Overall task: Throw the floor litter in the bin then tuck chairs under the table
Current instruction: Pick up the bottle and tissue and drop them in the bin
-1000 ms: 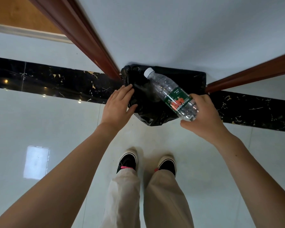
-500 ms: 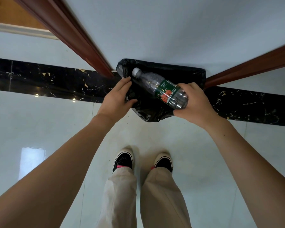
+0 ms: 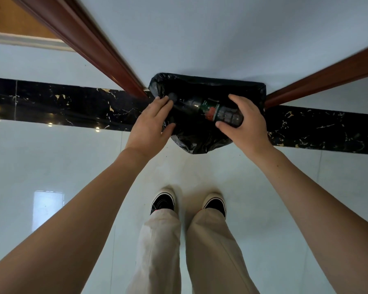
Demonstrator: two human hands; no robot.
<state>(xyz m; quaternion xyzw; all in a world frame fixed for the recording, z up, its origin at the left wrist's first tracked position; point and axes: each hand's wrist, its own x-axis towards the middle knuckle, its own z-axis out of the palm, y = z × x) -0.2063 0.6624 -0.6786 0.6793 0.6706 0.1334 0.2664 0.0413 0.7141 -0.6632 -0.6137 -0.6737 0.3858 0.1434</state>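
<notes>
Count: one bottle, one bin, two hands.
Left hand: pinching the bin's left rim.
Right hand: gripping the bottle's base inside the bin's mouth.

Indoor room: glossy tiled floor, marble band, wood trim.

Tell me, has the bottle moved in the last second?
Yes. The bottle has gone down from above the rim of the bag into its mouth, with the cap swung left.

Against wall: bin bag, bottle inside; left hand left of bottle, right hand right.
</notes>
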